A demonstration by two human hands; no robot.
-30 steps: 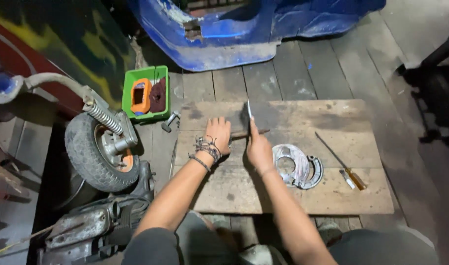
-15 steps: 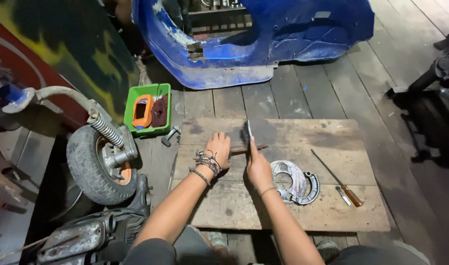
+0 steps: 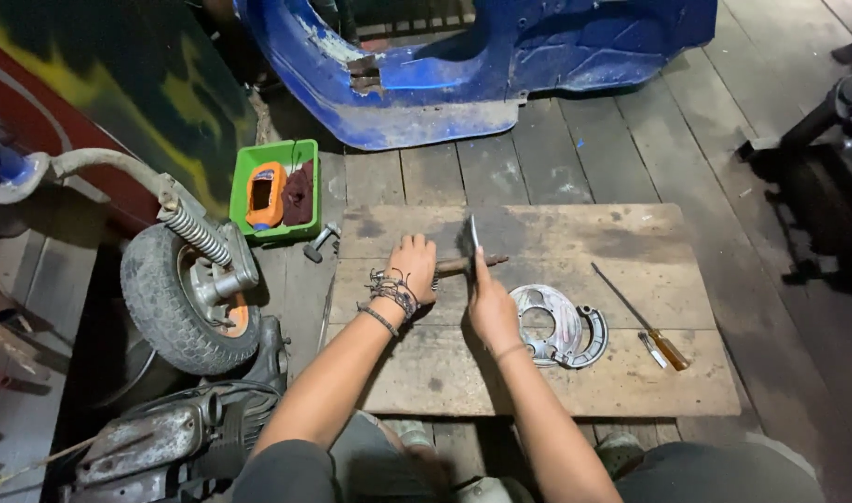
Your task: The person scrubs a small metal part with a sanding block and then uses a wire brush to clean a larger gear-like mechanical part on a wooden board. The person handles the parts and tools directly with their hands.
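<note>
Head view is taken from above a worn wooden board [image 3: 538, 373] laid on a plank floor [image 3: 594, 158]. Beyond the board, a large blue scooter body [image 3: 463, 84] with chipped paint is seen. To the left, a small wheel [image 3: 179, 303] on a sprung fork is lying, and a green tray [image 3: 244, 228] holding an orange meter [image 3: 265, 196] is placed just behind it. On the board, to the right of the hands, a round metal brake plate [image 3: 561, 326] is resting, with a screwdriver [image 3: 640, 317] farther right.

Near the board's middle, a thin rusty rod [image 3: 473, 264] is lying flat. It is pinned down at one end by the left hand [image 3: 413, 267], which is closed over it, the wrist being wrapped in bracelets. A narrow flat metal blade [image 3: 472, 235] is gripped by the right hand [image 3: 489, 300] and is held upright, its lower end meeting the rod just right of the left hand; the exact contact is hidden by the fingers.

The rod is judged stiff, fairly light and liable to roll, so it is best held low and pressed against the board, close to the point being worked. The blade is judged thin, rigid and possibly sharp-edged; it is best gripped by its lower shank, away from the upper tip.
</note>
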